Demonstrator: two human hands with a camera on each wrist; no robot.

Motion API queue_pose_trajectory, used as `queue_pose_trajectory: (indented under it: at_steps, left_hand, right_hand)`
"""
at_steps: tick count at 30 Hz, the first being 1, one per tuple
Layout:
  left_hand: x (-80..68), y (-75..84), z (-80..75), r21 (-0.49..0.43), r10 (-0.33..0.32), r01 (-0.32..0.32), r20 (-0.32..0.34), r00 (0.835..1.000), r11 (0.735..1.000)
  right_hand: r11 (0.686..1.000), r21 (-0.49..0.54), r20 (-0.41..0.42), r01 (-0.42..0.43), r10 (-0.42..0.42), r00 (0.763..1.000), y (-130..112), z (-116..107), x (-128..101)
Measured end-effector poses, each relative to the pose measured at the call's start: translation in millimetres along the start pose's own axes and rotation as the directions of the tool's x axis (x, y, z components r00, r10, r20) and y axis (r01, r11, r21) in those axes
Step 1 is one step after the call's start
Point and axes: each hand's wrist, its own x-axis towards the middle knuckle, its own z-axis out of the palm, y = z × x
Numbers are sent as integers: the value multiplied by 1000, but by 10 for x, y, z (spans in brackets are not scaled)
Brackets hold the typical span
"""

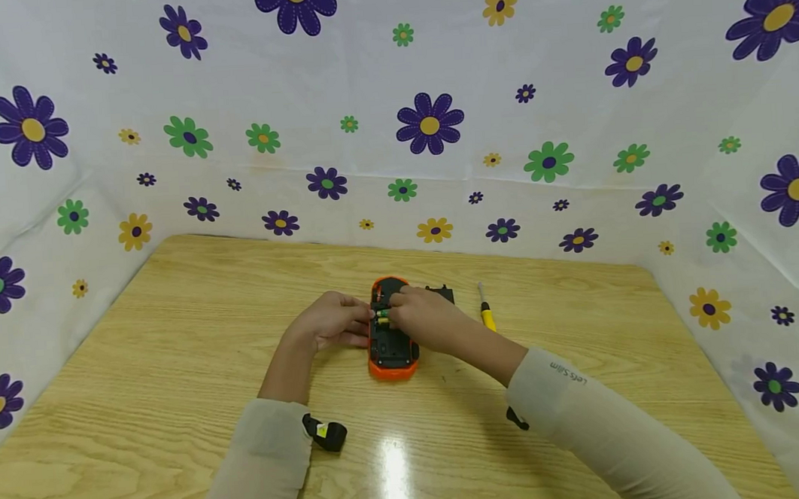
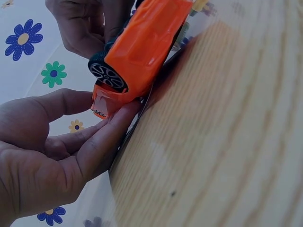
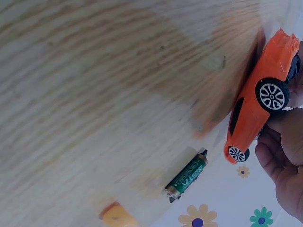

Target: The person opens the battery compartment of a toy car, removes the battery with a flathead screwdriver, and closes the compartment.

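An orange toy car (image 1: 394, 372) lies wheels-up on the table, its black underside facing up. Green-and-gold batteries (image 1: 382, 313) show in the middle of that underside. My left hand (image 1: 332, 321) holds the car at its left side; in the left wrist view, thumb and fingers pinch one orange end of the car (image 2: 147, 47). Over the underside, my right hand (image 1: 426, 316) has its fingers curled at a battery, and its fingertips are partly hidden. The right wrist view shows the right hand (image 3: 284, 156) against the car's black underside.
Just beyond the right hand lies a black cover (image 1: 448, 294). In the right wrist view a green battery (image 3: 187, 177) lies there, black tabs showing at its ends. Farther right rests a screwdriver (image 1: 487, 316) with a yellow handle. Flower-printed cloth (image 1: 340, 147) surrounds the wooden table (image 1: 174, 352).
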Motion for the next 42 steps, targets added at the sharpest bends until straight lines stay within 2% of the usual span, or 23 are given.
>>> queue_pose_trajectory:
  at_steps: [9,15,22,27,30,37,42]
  left_hand:
    - [-10,9,1,10,3,-3,-5,1000,1000]
    - [-10,23,7,22,10,-10,-9,1000,1000]
    - [-32,35,15,23,10,-10,-11,1000,1000]
    - [-40,34,14,18,12,-11,-16,1000,1000]
    - [-41,31,10,16,15,-15,-15,1000,1000]
    - [-30,13,22,7,25,-25,-19,1000,1000]
    - [-38,22,26,-1,23,-23,-26,999,1000]
  right_hand:
    - [999,30,-45,-35,37,998,-13,42,-52]
    - [999,-11,-49,-52,51,998,-11,96,-53]
    - [992,-118,-55,-54,48,997,-29,145,-62]
    - [968,-248,-66,-27,11,998,-47,172,-71]
    - [960,-279,-64,-26,8,998,-55,171,-73]
    - [970,-236,-31,-55,49,998,-59,132,-91]
    - [981,-184,-55,-66,57,997,-40,95,-115]
